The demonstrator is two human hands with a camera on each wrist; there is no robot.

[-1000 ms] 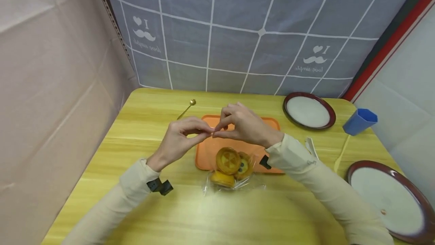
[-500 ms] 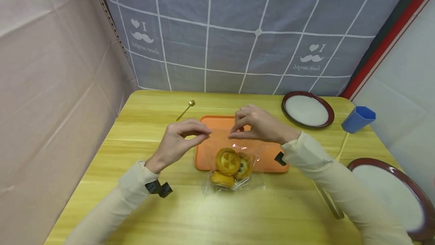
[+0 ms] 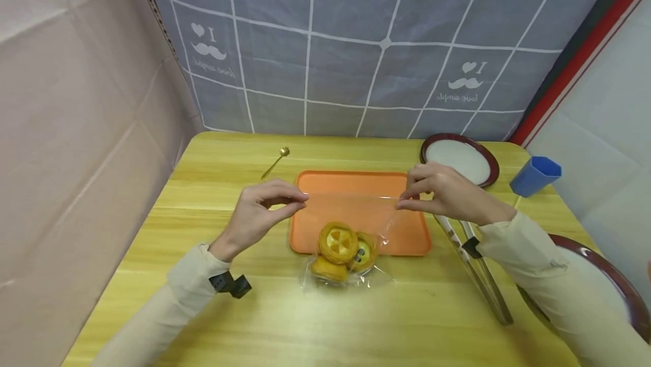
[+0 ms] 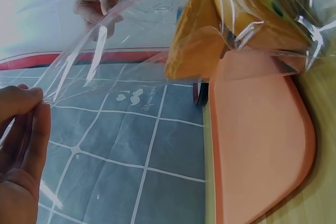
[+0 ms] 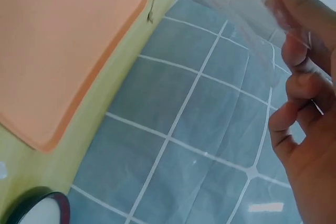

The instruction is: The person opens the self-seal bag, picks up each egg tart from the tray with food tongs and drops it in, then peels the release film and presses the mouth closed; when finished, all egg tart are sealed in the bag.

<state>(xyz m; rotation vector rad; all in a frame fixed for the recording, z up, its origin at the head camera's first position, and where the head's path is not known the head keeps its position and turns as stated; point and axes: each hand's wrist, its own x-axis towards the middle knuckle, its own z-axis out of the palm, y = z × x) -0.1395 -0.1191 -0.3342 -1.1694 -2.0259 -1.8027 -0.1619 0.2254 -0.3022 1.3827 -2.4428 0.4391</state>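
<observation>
While both hands hover above the orange tray, each pinches one end of the mouth of a clear plastic bag. The left hand has thumb and forefinger closed on the bag's edge just off the tray's left rim; the right hand nips the opposite edge over the tray's far right corner. The bag's bottom rests on the desk at the tray's near edge, holding three yellow round pastries, one upright and two tucked beside and below it.

Counted around the tray: two dark-rimmed white plates, one beyond its far right corner and one well to its right at the desk's edge; one blue cup right of the far plate; one gold spoon off the tray's far left corner; one pair of metal tongs lying just right of the tray.

Compared with a second ago, the hands, which met fingertip to fingertip over the tray's middle, have drawn well apart, stretching the bag's mouth into a taut line. The pastries sit where they were.
</observation>
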